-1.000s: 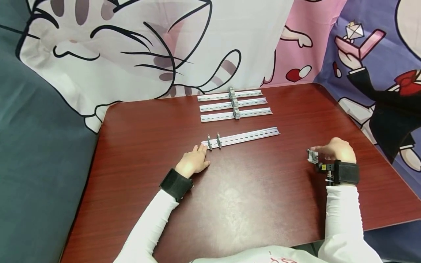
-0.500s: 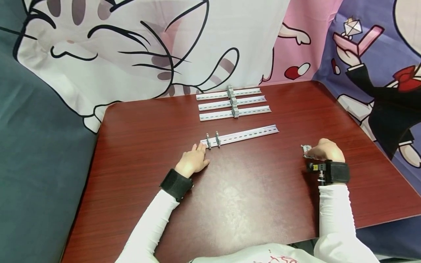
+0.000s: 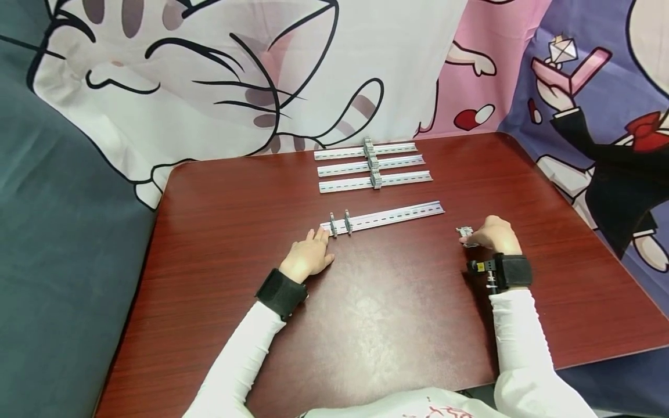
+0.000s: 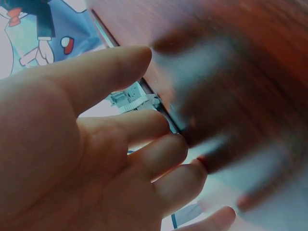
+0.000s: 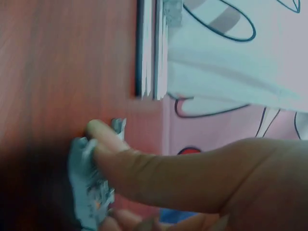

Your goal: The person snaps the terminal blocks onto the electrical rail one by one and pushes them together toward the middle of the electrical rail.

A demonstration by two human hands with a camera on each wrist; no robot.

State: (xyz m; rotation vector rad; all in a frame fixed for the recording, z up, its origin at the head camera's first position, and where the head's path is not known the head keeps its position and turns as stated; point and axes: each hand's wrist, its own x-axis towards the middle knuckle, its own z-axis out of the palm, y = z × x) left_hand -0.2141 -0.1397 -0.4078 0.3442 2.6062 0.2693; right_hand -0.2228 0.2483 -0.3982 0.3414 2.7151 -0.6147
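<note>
A silver slotted DIN rail (image 3: pixel 397 216) lies slightly slanted in mid-table. Near its left end stand two thin grey terminal blocks, a left one (image 3: pixel 333 224) and a right one (image 3: pixel 348 222). My left hand (image 3: pixel 307 255) rests its extended fingertips at that left end; in the left wrist view the fingers (image 4: pixel 159 154) are slightly bent and the thumb stands apart. To the right of the rail, my right hand (image 3: pixel 493 235) pinches a grey terminal block (image 5: pixel 84 183) between thumb and fingers, low over the table. The thumb covers part of the block.
Behind the front rail lie three more DIN rails, the nearest (image 3: pixel 345 186) to the farthest (image 3: pixel 337 154), each with grey blocks (image 3: pixel 375 177) near its middle. A printed cloth (image 3: pixel 407 64) hangs right behind the brown table (image 3: pixel 235 191).
My right hand has moved left across the table toward the rail, carrying the terminal block. The left hand stays at the rail's left end.
</note>
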